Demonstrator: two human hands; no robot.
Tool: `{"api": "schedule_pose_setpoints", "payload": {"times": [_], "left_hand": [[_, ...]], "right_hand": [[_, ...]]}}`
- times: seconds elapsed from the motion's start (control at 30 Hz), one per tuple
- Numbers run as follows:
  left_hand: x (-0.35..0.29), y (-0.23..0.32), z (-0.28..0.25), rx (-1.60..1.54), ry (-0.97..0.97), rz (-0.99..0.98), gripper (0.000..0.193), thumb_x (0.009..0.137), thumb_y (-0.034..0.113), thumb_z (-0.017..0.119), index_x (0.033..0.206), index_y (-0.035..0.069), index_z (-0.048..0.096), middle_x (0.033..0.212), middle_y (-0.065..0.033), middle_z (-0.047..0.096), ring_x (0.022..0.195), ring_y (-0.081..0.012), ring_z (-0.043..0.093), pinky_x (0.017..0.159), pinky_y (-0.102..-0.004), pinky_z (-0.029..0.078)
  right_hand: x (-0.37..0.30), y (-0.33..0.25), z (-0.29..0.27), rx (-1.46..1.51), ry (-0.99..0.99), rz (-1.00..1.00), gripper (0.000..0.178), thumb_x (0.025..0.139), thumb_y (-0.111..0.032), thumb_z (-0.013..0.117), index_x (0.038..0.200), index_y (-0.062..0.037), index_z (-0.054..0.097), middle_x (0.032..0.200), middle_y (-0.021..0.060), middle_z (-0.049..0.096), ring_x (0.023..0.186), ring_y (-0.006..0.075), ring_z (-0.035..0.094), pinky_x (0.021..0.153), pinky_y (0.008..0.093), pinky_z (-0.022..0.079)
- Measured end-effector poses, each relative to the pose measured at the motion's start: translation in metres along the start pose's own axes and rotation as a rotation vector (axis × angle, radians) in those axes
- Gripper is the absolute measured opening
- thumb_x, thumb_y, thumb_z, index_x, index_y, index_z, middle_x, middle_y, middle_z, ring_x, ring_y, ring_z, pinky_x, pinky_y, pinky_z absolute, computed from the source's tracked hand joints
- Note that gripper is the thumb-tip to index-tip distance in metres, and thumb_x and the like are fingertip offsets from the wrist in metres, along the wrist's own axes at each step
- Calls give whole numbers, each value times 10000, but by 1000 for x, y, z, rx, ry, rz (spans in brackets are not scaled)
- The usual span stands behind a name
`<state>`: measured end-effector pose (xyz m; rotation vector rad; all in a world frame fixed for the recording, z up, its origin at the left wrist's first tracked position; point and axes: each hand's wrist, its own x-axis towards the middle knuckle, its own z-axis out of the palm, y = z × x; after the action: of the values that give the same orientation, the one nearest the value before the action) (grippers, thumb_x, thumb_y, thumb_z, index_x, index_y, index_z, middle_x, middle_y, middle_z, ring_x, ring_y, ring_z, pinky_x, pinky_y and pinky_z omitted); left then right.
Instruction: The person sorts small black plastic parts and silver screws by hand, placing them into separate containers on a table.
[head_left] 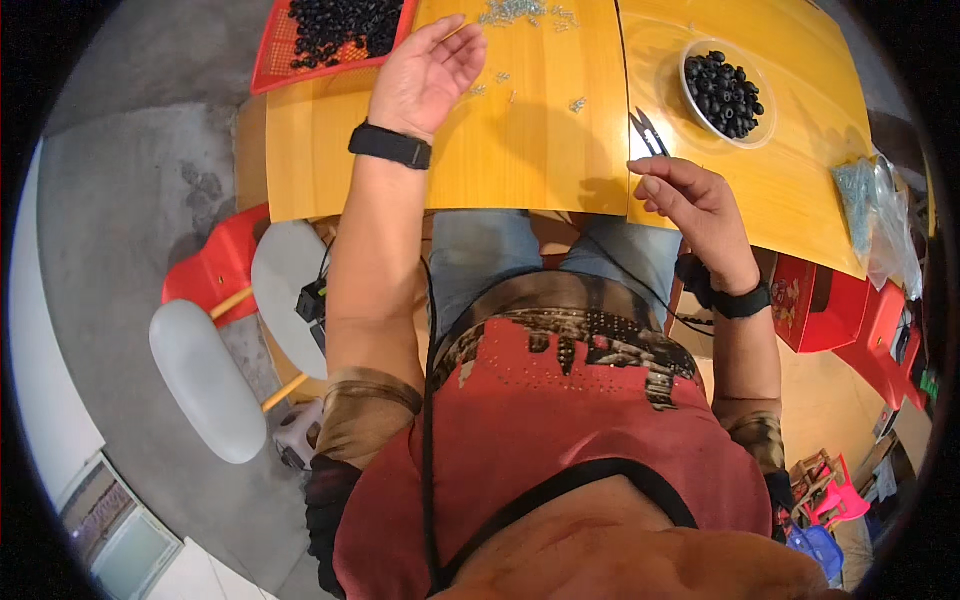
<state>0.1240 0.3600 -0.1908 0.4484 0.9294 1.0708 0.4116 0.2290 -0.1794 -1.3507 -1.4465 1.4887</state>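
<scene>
My left hand [428, 75] is held palm up over the left part of the yellow table [555, 160], its fingers loosely stretched and nothing visible in them. Close beside it at the far left is a red plastic basket [265, 62] with many small black parts [350, 30]. Small silvery metal pieces [515, 12], probably screws, lie in a heap to its right. My right hand [700, 205] hovers at the table's near edge, fingers half bent, with thumb and index tips slightly apart. Just beyond its fingertips lies a pair of black thread snips [648, 132].
A clear round tub [690, 100] of black ring-like parts [722, 95] stands at the right. Clear plastic bags [875, 215], one with small pieces, sit on the right edge. Loose metal pieces [578, 104] dot the table. A grey-seated chair [210, 380] stands left.
</scene>
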Motion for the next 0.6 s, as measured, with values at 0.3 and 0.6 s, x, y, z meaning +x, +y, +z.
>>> {"api": "schedule_pose_setpoints", "payload": {"times": [0.3,0.6], "left_hand": [[-32,-53,40,1560,-258,933,207,788,210,624,920,51,642,935,-104,621,870,-265,595,754,-350,483],[-98,-67,44,958,-884,-69,196,835,179,608,936,14,638,925,-106,651,695,-135,618,623,-246,486]], "right_hand": [[-2,-11,48,171,-85,-38,196,867,-112,587,1011,16,623,814,-11,617,738,30,528,675,184,443],[16,-29,46,65,25,-344,226,867,-152,588,1027,2,630,878,18,640,800,71,563,712,215,458]]}}
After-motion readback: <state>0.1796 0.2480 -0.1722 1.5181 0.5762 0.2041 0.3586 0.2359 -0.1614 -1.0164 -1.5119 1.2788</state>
